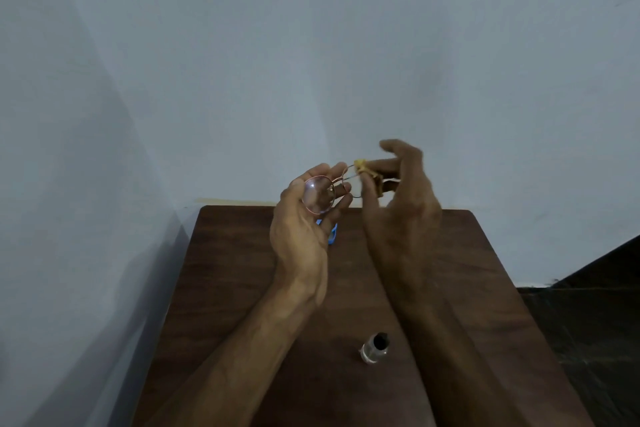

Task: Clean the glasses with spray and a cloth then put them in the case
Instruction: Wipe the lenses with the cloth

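Round glasses [320,196] with a thin copper-coloured frame are held up above the far end of the table. My left hand [306,215] grips them around the left lens. My right hand [398,194] pinches a small yellow cloth [362,166] against the right lens. A small spray bottle [375,348] with a dark top stands on the table near me, between my forearms. A blue object [333,236], maybe the case, shows partly behind my left hand.
The dark wooden table [242,270] stands in a corner against pale walls [311,62]. A dark floor [588,305] lies past its right edge.
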